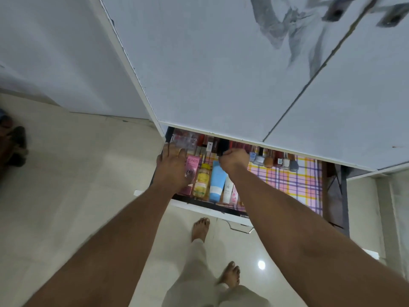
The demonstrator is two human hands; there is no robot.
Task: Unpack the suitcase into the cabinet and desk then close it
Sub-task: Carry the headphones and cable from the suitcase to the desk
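Your left hand lay flat-fingered at the drawer's nine o'clock corner; your right hand pinched a dark tube at twelve. You needed to seat it upright without toppling the neighbouring bottles.

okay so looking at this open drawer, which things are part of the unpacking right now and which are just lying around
In the job: the left hand resting flat on a clear case; the right hand gripping a dark item, unclear what; the open drawer with the checked liner.

Lying about: the pink box, yellow bottle, blue tube, nail polish bottles, dark shoes.
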